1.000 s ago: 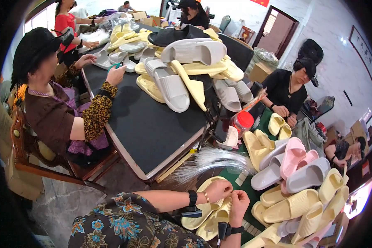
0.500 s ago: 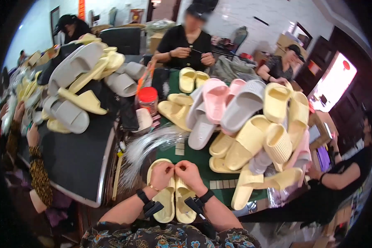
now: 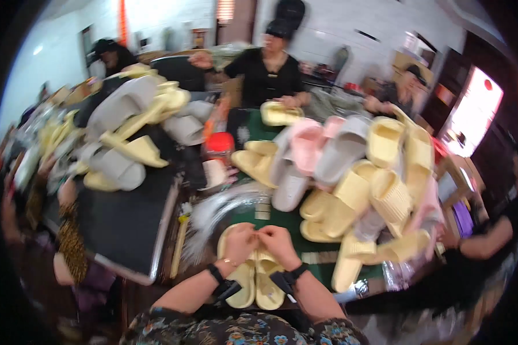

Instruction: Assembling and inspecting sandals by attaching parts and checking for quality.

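My left hand (image 3: 240,244) and my right hand (image 3: 277,243) meet fingertip to fingertip over a pair of pale yellow slippers (image 3: 252,282) lying side by side on the green table (image 3: 290,222). Both hands have their fingers pinched together at the slippers' top edge; whether they grip something small there is too blurred to tell. Each wrist wears a black band. A bundle of thin white plastic strands (image 3: 220,210) lies just left of my left hand.
A heap of yellow, pink and grey slippers (image 3: 351,172) fills the table's right side. A dark tray table (image 3: 126,218) on the left carries more grey and yellow slippers (image 3: 126,138). A red-lidded jar (image 3: 220,146) stands mid-table. Other people sit around the table.
The view has swung from left to straight ahead and blurred. My hands stay together over the yellow slipper pair, now slightly lower over them.
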Tool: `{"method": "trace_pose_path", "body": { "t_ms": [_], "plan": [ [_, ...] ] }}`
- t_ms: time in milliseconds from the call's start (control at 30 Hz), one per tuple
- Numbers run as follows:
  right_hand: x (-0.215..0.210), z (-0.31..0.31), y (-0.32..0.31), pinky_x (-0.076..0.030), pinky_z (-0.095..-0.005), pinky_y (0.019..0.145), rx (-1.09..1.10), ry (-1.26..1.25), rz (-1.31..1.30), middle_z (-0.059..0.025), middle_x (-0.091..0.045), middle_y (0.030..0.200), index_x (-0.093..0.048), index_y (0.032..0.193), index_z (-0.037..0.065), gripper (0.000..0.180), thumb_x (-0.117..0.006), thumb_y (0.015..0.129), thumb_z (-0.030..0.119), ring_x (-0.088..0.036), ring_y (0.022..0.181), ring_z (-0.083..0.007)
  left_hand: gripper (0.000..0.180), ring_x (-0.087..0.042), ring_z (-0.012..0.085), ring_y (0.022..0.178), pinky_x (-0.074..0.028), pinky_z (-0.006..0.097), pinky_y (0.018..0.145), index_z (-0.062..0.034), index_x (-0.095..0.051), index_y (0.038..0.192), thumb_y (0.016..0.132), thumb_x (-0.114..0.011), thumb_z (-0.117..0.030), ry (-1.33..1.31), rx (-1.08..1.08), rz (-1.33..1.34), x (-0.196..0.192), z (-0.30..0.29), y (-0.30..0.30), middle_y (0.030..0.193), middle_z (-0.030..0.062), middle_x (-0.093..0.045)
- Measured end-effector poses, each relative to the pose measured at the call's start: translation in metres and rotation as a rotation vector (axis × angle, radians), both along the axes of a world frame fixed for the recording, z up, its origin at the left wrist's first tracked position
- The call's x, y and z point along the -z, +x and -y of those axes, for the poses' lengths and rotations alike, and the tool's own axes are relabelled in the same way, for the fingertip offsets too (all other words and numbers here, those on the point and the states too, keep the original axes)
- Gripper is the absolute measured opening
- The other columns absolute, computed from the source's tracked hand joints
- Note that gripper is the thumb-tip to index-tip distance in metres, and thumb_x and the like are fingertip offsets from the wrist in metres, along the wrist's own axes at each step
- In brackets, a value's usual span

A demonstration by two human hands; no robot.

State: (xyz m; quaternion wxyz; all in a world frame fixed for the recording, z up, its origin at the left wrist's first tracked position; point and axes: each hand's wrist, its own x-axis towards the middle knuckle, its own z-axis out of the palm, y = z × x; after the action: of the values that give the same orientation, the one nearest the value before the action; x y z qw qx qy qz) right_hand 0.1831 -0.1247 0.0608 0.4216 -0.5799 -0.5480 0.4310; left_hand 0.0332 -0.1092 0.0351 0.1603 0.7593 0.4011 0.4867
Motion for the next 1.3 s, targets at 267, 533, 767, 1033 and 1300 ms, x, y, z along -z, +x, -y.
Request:
{"method": "trace_pose_path", "body": {
  "t_ms": [267,533,767,1033,1300],
  "plan": [
    [0.014,-0.005,0.016,-0.048,-0.0261,0.062,0.063,0.075,-0.081,-0.0032,-0.065,0.071,-0.066,0.081,-0.004,0.012,-0.064,0.082,0.007,-0.057,0.067,-0.0094,0.016,-0.059,0.0335,0.096,-0.049,0.040,0.084,-0.0034,-0.062,0.083,0.070,-0.067,-0.011,-0.021,-0.046,-0.184,-0.027,0.001,0.004,0.107,0.0165,-0.060],
    [-0.028,0.032,0.025,-0.048,-0.0269,0.076,0.223,0.304,-0.029,-0.0056,-0.062,0.093,-0.061,0.106,-0.001,0.021,-0.056,0.085,0.001,-0.058,0.082,-0.0128,0.030,-0.055,0.0349,0.099,-0.043,0.040,0.090,-0.0008,-0.058,0.099,0.070,-0.065,-0.010,0.184,-0.567,0.402,-0.126,-0.062,-0.152,0.102,0.0176,-0.059],
    [-0.053,0.102,0.019,-0.050,-0.0329,0.057,-0.323,-0.096,0.483,-0.0109,-0.064,0.064,-0.067,0.077,-0.001,0.027,-0.065,0.083,0.026,-0.063,0.059,-0.0222,0.065,-0.058,0.0331,0.108,-0.045,0.039,0.093,0.0083,-0.051,0.119,0.073,-0.076,-0.029,-0.093,-1.117,0.722,-0.119,-0.123,-0.332,0.116,0.0254,-0.058],
    [-0.040,0.089,-0.014,-0.050,-0.0460,0.056,-0.225,-0.104,0.827,-0.0209,-0.065,0.072,-0.066,0.073,-0.001,0.067,-0.055,0.080,0.065,-0.064,0.065,-0.0377,0.078,-0.056,0.0260,0.109,-0.051,0.045,0.080,-0.0106,-0.053,0.128,0.078,-0.057,-0.070,-0.476,-0.475,1.070,-0.104,-0.158,-0.368,0.124,0.0078,-0.057],
    [-0.019,0.085,-0.024,-0.050,-0.0461,0.058,-0.137,0.020,0.782,-0.0191,-0.064,0.068,-0.067,0.071,0.000,0.038,-0.055,0.081,0.035,-0.064,0.063,-0.0360,0.086,-0.048,0.0261,0.114,-0.044,0.042,0.091,-0.0148,-0.048,0.132,0.067,-0.070,-0.065,-0.733,-0.398,1.250,-0.068,-0.199,-0.484,0.131,0.0055,-0.047]
  ]
}}
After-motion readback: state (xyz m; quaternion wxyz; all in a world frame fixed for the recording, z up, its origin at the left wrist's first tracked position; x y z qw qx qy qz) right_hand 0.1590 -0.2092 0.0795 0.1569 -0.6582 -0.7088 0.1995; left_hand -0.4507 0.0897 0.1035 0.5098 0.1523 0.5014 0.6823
